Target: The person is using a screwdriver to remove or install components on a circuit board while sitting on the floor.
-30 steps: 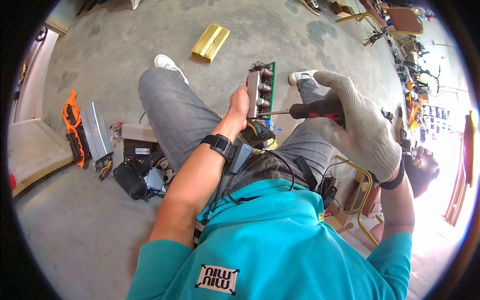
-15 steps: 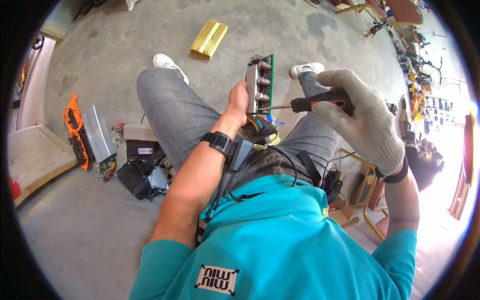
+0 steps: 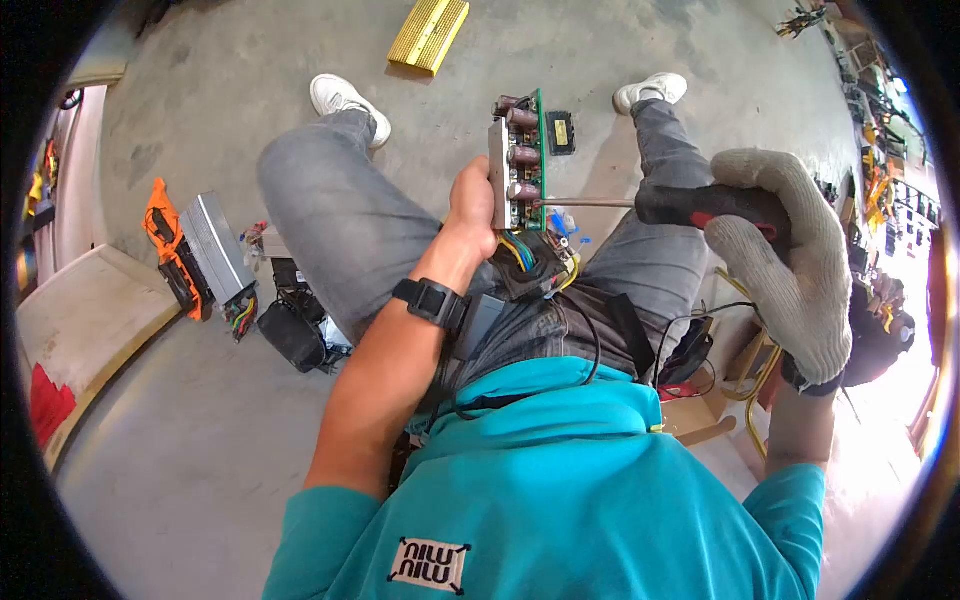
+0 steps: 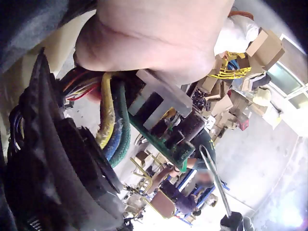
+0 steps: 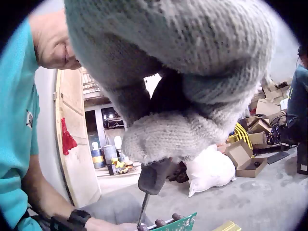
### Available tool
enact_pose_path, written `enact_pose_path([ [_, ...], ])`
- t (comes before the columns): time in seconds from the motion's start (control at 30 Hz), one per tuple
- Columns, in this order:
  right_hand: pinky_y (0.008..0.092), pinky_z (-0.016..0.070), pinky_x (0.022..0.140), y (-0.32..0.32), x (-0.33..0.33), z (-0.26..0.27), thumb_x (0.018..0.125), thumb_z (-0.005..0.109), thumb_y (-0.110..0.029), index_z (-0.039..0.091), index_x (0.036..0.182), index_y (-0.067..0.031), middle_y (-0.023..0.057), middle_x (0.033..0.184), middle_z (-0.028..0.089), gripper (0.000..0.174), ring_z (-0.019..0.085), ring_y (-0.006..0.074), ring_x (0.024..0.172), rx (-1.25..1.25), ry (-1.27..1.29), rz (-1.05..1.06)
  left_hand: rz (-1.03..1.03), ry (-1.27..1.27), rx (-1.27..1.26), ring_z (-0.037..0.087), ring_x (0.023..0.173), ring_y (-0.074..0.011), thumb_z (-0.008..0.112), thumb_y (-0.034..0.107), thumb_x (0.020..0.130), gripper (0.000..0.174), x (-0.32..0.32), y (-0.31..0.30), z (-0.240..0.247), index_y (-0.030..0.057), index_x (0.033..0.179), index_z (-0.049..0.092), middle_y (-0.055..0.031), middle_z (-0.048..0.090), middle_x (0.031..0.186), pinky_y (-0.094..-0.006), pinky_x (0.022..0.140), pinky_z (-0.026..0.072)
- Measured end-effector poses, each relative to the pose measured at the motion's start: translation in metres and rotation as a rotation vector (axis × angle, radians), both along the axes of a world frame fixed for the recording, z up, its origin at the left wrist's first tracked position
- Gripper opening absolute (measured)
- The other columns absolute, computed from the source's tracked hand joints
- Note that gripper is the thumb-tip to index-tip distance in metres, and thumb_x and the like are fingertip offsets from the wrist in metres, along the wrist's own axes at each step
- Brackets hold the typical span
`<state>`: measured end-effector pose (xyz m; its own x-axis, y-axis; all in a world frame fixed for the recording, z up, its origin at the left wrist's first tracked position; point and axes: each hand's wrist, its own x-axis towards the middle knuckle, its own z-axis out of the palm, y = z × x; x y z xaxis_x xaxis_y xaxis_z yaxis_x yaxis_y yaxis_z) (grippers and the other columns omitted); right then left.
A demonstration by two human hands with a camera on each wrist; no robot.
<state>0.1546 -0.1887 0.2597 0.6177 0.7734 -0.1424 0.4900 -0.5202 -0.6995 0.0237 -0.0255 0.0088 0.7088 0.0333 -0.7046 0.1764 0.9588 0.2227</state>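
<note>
My bare left hand [image 3: 474, 205] grips a circuit board assembly by its metal heatsink plate [image 3: 500, 180]. The green board [image 3: 542, 150] stands on edge, with a row of brown capacitors [image 3: 523, 156] between it and the plate. Thick yellow, blue and green wires [image 4: 113, 120] come off its near end. In a knitted glove, my right hand [image 3: 800, 260] holds a screwdriver [image 3: 670, 205] by its black and red handle. The shaft [image 4: 216, 183] points at the board, its tip right by the near end of the green edge in the head view.
A yellow ribbed casing [image 3: 428, 35] lies on the floor ahead. Beyond the board is a small black piece [image 3: 562, 132] with a yellow label. Left of my leg are a silver casing [image 3: 215, 245], an orange-and-black item [image 3: 175, 245] and a black bag [image 3: 292, 330]. A cable [image 3: 700, 312] runs at right.
My right hand has drawn to the right with the screwdriver, its tip shifting from among the components to the board's green edge. The left hand keeps its hold on the assembly.
</note>
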Motion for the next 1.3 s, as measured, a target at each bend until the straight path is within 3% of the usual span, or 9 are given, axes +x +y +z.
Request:
enact_pose_path([
  [0.1,0.0302,0.049,0.093,-0.002,0.009,-0.003,0.083,0.076,-0.007,0.059,0.115,0.0013,0.0085,0.115,0.064,0.038,0.062,0.0157,0.106,-0.108,0.17,-0.069,0.086,-0.165,-0.282,0.066,0.07,-0.0243,0.034,0.024,0.097,0.031,-0.001,0.001,-0.021,0.008,0.099,0.061,-0.009,0.064,0.084,-0.0445,0.069,0.0611],
  [0.23,0.0304,0.0494,0.092,-0.008,0.024,-0.018,0.078,0.073,-0.003,0.06,0.114,0.0022,0.0087,0.115,0.063,0.038,0.063,0.0178,0.104,-0.087,0.187,-0.117,0.0,-0.016,-0.112,0.068,0.073,-0.0259,0.036,0.024,0.096,0.031,0.002,-0.002,-0.011,0.0063,0.096,0.061,-0.0115,0.065,0.082,-0.0458,0.073,0.0608],
  [0.4,0.0287,0.0487,0.086,-0.018,0.034,-0.034,0.073,0.07,-0.005,0.061,0.112,0.002,0.0101,0.111,0.063,0.04,0.063,0.0172,0.098,-0.032,0.234,-0.286,0.063,0.084,-0.198,0.061,0.061,-0.0216,0.039,0.026,0.097,0.029,0.0,0.001,-0.017,0.0068,0.09,0.06,-0.0095,0.062,0.074,-0.0355,0.057,0.0543],
  [0.83,0.0285,0.0489,0.079,-0.039,0.043,-0.053,0.074,0.07,-0.008,0.061,0.106,0.0016,0.0109,0.105,0.061,0.034,0.061,0.0173,0.091,0.025,0.283,-0.226,0.095,0.185,-0.09,0.056,0.055,-0.0198,0.044,0.029,0.096,0.032,0.0,-0.005,-0.019,0.003,0.087,0.06,-0.0094,0.059,0.068,-0.0322,0.051,0.0479],
  [0.93,0.0313,0.0523,0.086,-0.042,0.045,-0.052,0.072,0.081,-0.011,0.061,0.109,0.0017,0.0093,0.107,0.065,0.044,0.064,0.0178,0.097,0.037,0.327,-0.22,0.08,0.188,-0.102,0.057,0.056,-0.0201,0.042,0.03,0.096,0.033,0.002,-0.004,-0.011,0.0034,0.088,0.06,-0.0092,0.059,0.069,-0.0325,0.053,0.0497],
  [1.03,0.0287,0.0522,0.077,-0.035,0.04,-0.048,0.079,0.077,-0.012,0.06,0.113,0.0016,0.0082,0.101,0.065,0.04,0.063,0.0154,0.086,-0.061,0.306,-0.367,0.119,0.046,-0.192,0.059,0.058,-0.0205,0.042,0.03,0.096,0.032,-0.002,-0.002,-0.021,0.0042,0.089,0.06,-0.0092,0.06,0.07,-0.033,0.055,0.0515],
  [1.13,0.0238,0.0439,0.058,-0.028,0.036,-0.056,0.098,0.059,-0.027,0.06,0.114,0.0023,0.005,0.083,0.061,0.033,0.056,0.0101,0.065,0.106,0.4,-0.696,0.115,0.018,-0.15,0.06,0.061,-0.0218,0.041,0.029,0.097,0.032,-0.003,-0.004,-0.023,0.0044,0.092,0.06,-0.0098,0.061,0.073,-0.035,0.057,0.0532],
  [1.17,0.0241,0.0435,0.057,-0.04,0.04,-0.07,0.1,0.055,-0.032,0.06,0.113,0.0019,0.0058,0.08,0.06,0.036,0.057,0.0108,0.066,0.137,0.337,-0.671,0.118,0.009,-0.15,0.06,0.061,-0.0218,0.041,0.029,0.097,0.032,-0.003,-0.005,-0.022,0.0044,0.092,0.06,-0.0098,0.061,0.073,-0.035,0.057,0.0532],
  [1.3,0.0235,0.0463,0.066,-0.022,0.008,-0.081,0.096,0.06,-0.027,0.057,0.115,0.0007,0.0037,0.086,0.061,0.033,0.058,0.0101,0.074,0.169,0.851,-0.63,0.194,-0.066,-0.284,0.062,0.067,-0.0224,0.038,0.028,0.099,0.031,-0.006,-0.003,-0.023,0.0049,0.099,0.058,-0.0097,0.062,0.079,-0.0378,0.063,0.0555],
])
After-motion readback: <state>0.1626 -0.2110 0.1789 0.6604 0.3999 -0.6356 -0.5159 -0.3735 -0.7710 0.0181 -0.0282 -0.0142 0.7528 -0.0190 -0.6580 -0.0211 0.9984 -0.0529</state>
